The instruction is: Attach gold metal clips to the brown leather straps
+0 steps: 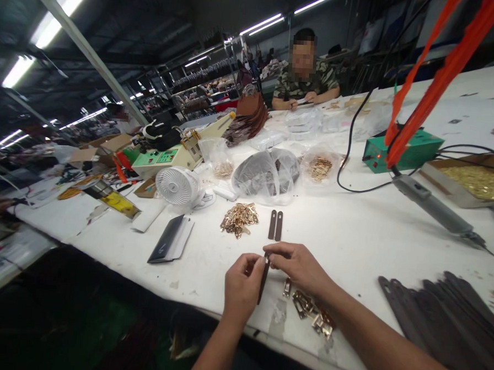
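Strap: dark leather strap (263, 277) held upright-ish between both hands above the near edge of the white table (352, 234); upper end at the fingertips, lower end hanging toward the table edge
Left hand: left hand (241, 287) curled round the strap's left side, thumb and forefinger pinched together on it
Right hand: right hand (298, 265) meets the strap's top end, fingers closed on that tip; whether a metal piece is also in the pinch is too small to tell
Step in hand: judged as fitting a metal clip onto the strap end; strap appears positioned, seating not confirmed
Next move calls for: judged, steady alignment of strap tip and clip, left hand holding the strap firm while the right works
Near stock: loose gold clips (310, 312) on the table just under the right wrist; a larger clip pile (239, 218) beyond the hands; two straps (275, 225) lying side by side just past them
Further out: stack of dark straps (442, 317) at right; electric screwdriver (436, 209) lying on the table, green power box (401, 151) behind; small white fan (176, 186), plastic bags (268, 175)
In the way: nothing between the hands; the clips under the wrist could be scattered by a sweep of the forearm
Other: a person (304, 77) seated at the far side, hands on own work, well apart
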A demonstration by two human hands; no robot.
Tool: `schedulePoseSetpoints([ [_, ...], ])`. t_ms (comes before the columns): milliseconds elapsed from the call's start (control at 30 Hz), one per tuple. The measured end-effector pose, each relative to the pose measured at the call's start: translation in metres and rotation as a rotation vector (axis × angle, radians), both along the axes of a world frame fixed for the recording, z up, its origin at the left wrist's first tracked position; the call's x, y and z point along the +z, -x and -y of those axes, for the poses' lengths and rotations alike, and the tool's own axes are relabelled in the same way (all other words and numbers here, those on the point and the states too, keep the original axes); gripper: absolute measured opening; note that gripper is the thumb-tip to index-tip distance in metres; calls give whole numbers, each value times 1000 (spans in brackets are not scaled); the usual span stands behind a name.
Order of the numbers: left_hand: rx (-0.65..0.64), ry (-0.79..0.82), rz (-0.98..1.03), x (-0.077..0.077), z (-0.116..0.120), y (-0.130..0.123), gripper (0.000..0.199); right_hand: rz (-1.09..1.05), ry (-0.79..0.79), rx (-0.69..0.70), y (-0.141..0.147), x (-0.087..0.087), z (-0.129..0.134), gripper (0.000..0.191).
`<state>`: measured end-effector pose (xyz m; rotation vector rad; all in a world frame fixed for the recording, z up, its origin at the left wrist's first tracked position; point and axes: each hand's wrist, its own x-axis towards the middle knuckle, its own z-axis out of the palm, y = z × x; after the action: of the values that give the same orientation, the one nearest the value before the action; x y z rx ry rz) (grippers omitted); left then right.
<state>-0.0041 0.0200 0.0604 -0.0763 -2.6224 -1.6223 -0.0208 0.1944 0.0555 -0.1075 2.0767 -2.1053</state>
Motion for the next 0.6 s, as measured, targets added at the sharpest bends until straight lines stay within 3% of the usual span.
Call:
schedulePoseSetpoints([
  [67,-37,-114,113,3,1,4,33,9,35,4,-1,-2,2,38],
  [167,-88,-157,156,6,1,7,32,15,59,-1,-2,-4,4,35],
  [600,37,-375,292,4,-13,1,25,125,95,-54,-1,2,4,19],
])
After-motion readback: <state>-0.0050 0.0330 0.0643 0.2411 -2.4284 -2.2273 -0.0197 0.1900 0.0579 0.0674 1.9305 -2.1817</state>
